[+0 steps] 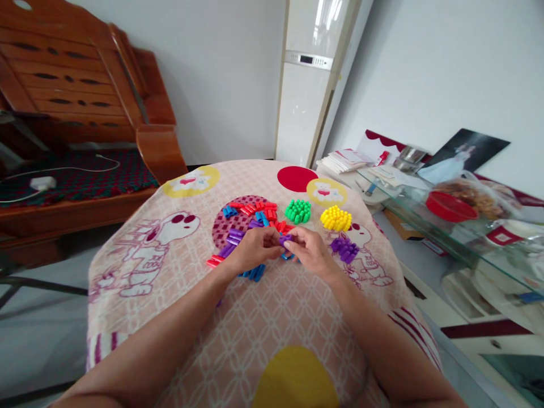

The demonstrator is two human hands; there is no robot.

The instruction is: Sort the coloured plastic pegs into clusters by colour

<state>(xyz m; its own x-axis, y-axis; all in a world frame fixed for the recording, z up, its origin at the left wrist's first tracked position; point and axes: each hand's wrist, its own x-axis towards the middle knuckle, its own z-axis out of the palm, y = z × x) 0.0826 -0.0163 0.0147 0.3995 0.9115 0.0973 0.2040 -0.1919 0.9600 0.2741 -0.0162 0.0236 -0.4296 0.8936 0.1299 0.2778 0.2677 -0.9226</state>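
Note:
My left hand [255, 247] and my right hand [311, 249] meet over the middle of the table, fingertips pinched together on a small purple plastic piece [285, 238]. Its exact kind is too small to make out. Around my left hand lie loose short plastic tubes: purple tubes [233, 237], red tubes [215, 260] and blue tubes [256, 273]. More red tubes [268, 211] are beyond my fingers. To the right of my hands stand tight clusters of upright pieces, a green cluster [298, 211], a yellow cluster [336, 218] and a purple cluster [344, 249].
A patterned cloth covers the round table [272, 328]. At right, a glass-topped cabinet [399, 209] bears papers [346, 160], a red bowl [451, 206] and a photo [465, 148]. A wooden bench [80, 85] stands at left, and a tall white appliance [304, 102] is behind.

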